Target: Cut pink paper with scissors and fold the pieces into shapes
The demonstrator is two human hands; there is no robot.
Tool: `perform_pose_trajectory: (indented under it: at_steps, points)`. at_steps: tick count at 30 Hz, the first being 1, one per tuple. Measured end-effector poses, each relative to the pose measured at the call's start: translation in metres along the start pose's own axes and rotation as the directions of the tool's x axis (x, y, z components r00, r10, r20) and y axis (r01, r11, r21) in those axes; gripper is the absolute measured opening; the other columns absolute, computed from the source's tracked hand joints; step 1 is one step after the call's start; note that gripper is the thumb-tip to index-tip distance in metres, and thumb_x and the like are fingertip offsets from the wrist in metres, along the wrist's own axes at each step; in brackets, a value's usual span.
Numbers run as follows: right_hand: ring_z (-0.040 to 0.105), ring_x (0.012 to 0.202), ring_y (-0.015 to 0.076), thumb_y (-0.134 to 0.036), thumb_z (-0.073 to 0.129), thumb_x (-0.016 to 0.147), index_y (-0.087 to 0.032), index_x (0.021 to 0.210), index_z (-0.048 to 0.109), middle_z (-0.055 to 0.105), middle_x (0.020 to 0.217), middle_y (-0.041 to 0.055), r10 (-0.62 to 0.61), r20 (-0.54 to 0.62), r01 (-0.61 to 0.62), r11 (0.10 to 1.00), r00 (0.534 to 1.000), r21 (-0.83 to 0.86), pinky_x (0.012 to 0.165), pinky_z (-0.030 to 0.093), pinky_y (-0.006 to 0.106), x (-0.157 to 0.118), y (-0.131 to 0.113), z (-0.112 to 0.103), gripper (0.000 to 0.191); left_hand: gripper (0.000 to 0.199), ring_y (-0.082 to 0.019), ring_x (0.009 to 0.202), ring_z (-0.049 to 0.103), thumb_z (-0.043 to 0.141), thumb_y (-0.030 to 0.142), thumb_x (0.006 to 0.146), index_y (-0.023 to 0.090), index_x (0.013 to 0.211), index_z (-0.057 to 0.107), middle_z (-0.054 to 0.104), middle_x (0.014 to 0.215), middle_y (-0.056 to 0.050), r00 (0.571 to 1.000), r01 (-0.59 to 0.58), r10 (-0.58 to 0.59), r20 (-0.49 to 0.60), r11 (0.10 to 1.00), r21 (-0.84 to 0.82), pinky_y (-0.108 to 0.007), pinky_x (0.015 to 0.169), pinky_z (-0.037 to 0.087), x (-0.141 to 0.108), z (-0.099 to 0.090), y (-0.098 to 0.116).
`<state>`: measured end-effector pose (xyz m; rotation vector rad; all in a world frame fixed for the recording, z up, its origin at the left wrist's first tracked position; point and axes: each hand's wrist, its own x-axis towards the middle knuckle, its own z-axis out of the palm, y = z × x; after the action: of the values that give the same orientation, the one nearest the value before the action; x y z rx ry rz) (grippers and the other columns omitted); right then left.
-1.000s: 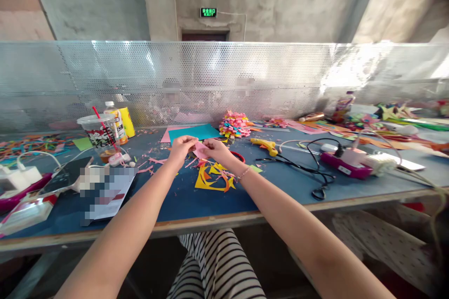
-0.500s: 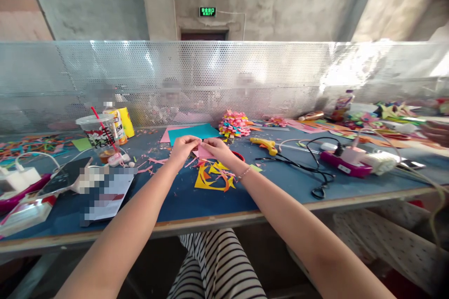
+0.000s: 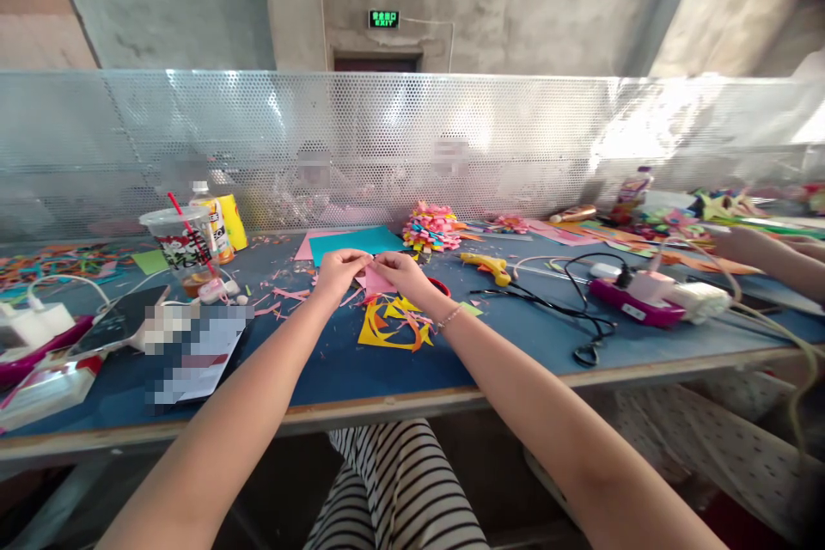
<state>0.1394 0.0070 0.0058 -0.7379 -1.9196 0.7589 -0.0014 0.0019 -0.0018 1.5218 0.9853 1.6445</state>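
Note:
Fingertips nearly touching, my two hands meet above the blue table. A small pink paper piece (image 3: 376,282) hangs between them. My left hand (image 3: 343,273) pinches its upper left edge, and my right hand (image 3: 398,273) is closed on its upper right side. Behind my hands lie a teal sheet (image 3: 354,242) and a pink sheet (image 3: 307,246). Yellow paper with curved cuts (image 3: 380,335) lies just in front, among orange scraps. Part of a red ring-shaped handle (image 3: 439,285) shows beside my right wrist.
A cup with a red straw (image 3: 177,249), a bottle (image 3: 216,223) and a phone (image 3: 206,361) stand or lie left. Beyond my hands is a paper-strip bundle (image 3: 430,228). Rightward are a yellow glue gun (image 3: 488,266), black cables (image 3: 547,302), a purple power strip (image 3: 635,305) and another person's arms (image 3: 760,256).
At the far right, the other person's arms now reach further into view over the table. My hands stay almost in place, still holding the pink paper.

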Motion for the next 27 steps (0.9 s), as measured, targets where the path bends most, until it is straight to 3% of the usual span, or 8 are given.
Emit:
perform_pose_trajectory:
  at_steps: [9, 17, 21, 27]
  points:
    - [0.030, 0.049, 0.0064, -0.046, 0.051, 0.070, -0.015, 0.058, 0.047, 0.036, 0.053, -0.0041, -0.004, -0.013, 0.004, 1.000, 1.000, -0.013, 0.047, 0.024, 0.022, 0.001, 0.002, 0.001, 0.034, 0.021, -0.009, 0.051, 0.049, 0.064, 0.033, 0.058, 0.013, 0.066, 0.064, 0.056, 0.056, -0.001, 1.000, -0.011, 0.011, 0.007, 1.000, 0.008, -0.023, 0.052, 0.042, 0.001, 0.000, -0.002]
    - [0.037, 0.052, 0.0076, -0.043, 0.051, 0.070, -0.014, 0.065, 0.053, 0.046, 0.058, -0.0021, 0.014, -0.074, -0.018, 0.998, 0.997, -0.054, 0.049, 0.029, 0.021, 0.002, 0.005, 0.000, 0.029, 0.024, -0.009, 0.052, 0.051, 0.068, 0.031, 0.054, 0.013, 0.068, 0.060, 0.056, 0.058, 0.000, 0.993, 0.119, -0.117, 0.030, 0.989, -0.092, -0.024, 0.055, 0.043, 0.001, 0.001, 0.002]
    - [0.039, 0.053, 0.0081, -0.039, 0.049, 0.073, -0.015, 0.066, 0.053, 0.048, 0.059, -0.0018, -0.019, -0.148, 0.005, 0.996, 0.989, -0.092, 0.049, 0.030, 0.021, 0.003, 0.009, -0.004, 0.026, 0.025, -0.009, 0.051, 0.052, 0.069, 0.031, 0.052, 0.013, 0.067, 0.059, 0.056, 0.058, 0.000, 0.981, 0.171, -0.166, 0.101, 0.985, -0.036, -0.025, 0.055, 0.044, -0.002, 0.001, 0.002]
    - [0.040, 0.053, 0.0082, -0.036, 0.050, 0.073, -0.015, 0.063, 0.052, 0.047, 0.058, -0.0021, -0.028, -0.199, 0.004, 0.992, 0.980, -0.123, 0.050, 0.030, 0.021, 0.003, 0.010, -0.007, 0.023, 0.024, -0.010, 0.049, 0.051, 0.066, 0.034, 0.056, 0.013, 0.065, 0.059, 0.055, 0.054, 0.000, 0.977, 0.113, -0.124, 0.176, 0.991, 0.074, -0.025, 0.052, 0.043, -0.004, 0.002, 0.001]
